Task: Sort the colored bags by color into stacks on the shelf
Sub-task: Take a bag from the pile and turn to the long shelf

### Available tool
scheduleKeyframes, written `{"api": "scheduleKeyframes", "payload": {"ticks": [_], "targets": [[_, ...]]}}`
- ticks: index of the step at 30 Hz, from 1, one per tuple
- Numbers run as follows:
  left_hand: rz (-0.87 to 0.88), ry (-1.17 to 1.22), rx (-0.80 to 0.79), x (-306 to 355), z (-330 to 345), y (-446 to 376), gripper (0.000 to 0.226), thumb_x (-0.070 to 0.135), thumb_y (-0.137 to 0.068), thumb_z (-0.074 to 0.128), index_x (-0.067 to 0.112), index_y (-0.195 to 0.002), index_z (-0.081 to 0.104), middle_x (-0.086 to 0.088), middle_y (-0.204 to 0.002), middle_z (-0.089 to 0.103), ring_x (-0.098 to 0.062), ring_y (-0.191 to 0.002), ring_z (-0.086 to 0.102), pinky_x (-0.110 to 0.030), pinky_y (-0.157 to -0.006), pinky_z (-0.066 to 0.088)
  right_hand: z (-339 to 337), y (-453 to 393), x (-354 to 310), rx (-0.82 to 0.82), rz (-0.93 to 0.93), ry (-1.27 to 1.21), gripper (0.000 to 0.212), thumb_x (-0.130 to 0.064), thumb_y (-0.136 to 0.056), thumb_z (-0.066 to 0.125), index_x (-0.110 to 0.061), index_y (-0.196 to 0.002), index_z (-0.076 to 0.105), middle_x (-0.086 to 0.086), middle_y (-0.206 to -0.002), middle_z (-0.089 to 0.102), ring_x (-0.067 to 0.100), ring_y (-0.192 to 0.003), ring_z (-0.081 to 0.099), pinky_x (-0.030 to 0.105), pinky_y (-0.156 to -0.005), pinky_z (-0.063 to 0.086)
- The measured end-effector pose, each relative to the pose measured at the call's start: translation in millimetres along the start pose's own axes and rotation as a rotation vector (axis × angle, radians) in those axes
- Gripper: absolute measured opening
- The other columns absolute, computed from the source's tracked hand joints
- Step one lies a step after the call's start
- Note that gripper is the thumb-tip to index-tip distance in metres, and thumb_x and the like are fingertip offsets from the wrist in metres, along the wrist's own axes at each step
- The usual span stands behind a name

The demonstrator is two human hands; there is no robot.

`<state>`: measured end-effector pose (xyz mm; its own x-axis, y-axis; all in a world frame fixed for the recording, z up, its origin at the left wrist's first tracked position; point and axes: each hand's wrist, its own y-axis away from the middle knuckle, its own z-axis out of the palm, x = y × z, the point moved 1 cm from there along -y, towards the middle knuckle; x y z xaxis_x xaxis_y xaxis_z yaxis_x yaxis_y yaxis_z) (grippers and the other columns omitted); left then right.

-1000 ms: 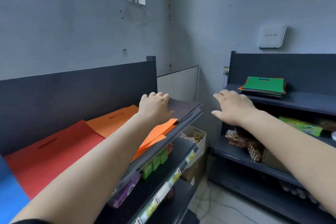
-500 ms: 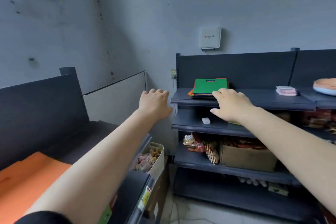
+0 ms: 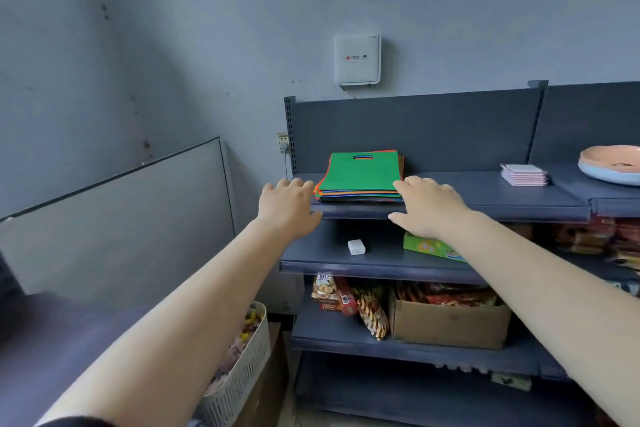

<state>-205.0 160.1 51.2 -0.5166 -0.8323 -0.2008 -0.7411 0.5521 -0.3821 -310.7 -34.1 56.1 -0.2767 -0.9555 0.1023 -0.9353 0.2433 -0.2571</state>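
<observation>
Both hands [image 3: 429,206] open beside bags [image 3: 362,177]

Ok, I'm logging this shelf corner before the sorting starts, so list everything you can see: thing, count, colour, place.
stack of bags: one, green on top with orange and blue edges below, top shelf
top shelf: one, dark grey, against the wall
pink pads: one small pile, top shelf, right
bowl: one, peach and pale blue, far right
wall box: one, white, above the shelf
small white block: one, second shelf
green box: one, second shelf
cardboard box: one, brown, third shelf
snack packets: several, third shelf
basket: one, white, lower left
left hand: open, left of the stack
right hand: open, at the stack's right corner
</observation>
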Motion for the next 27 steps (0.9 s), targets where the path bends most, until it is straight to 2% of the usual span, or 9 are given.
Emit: {"api": "scheduleKeyframes", "payload": {"ticks": [8, 17, 24, 27], "targets": [[-0.071, 0.027, -0.030, 26, 56, -76, 0.050, 0.047, -0.092, 0.044, 0.021, -0.134, 0.042, -0.002, -0.133, 0.051, -0.026, -0.123, 0.046, -0.037, -0.095, 0.036, 53, -85, 56, -0.002, -0.072, -0.026, 0.055, -0.048, -0.094, 0.045, -0.016, -0.138, 0.036, 0.004, -0.138, 0.044, 0.026, -0.129, 0.039, 0.042, -0.099, 0.037], [-0.052, 0.054, -0.067, 29, 121, -160, 0.047, 0.047, -0.093, 0.044, 0.019, -0.131, 0.045, -0.001, -0.131, 0.051, -0.025, -0.122, 0.045, -0.036, -0.093, 0.035, 109, -177, 71, -0.074, -0.085, -0.026, 0.058, -0.049, -0.095, 0.043, -0.017, -0.142, 0.033, 0.004, -0.143, 0.040, 0.025, -0.132, 0.036, 0.042, -0.103, 0.035], [-0.034, 0.140, -0.127, 18, 189, -238, 0.048, 0.051, -0.094, 0.041, 0.019, -0.130, 0.046, -0.002, -0.130, 0.053, -0.026, -0.121, 0.046, -0.037, -0.093, 0.036, 155, -255, 75, -0.136, -0.027, -0.047, 0.059, -0.048, -0.096, 0.041, -0.017, -0.145, 0.030, 0.004, -0.146, 0.037, 0.025, -0.134, 0.036, 0.042, -0.105, 0.035], [-0.051, 0.200, -0.135, 15, 218, -267, 0.049, 0.052, -0.095, 0.038, 0.020, -0.132, 0.046, -0.002, -0.131, 0.053, -0.026, -0.122, 0.046, -0.037, -0.095, 0.035, 177, -283, 81, -0.146, 0.030, -0.131, 0.058, -0.047, -0.097, 0.040, -0.018, -0.146, 0.031, 0.002, -0.148, 0.036, 0.024, -0.133, 0.037, 0.040, -0.103, 0.036]]}}
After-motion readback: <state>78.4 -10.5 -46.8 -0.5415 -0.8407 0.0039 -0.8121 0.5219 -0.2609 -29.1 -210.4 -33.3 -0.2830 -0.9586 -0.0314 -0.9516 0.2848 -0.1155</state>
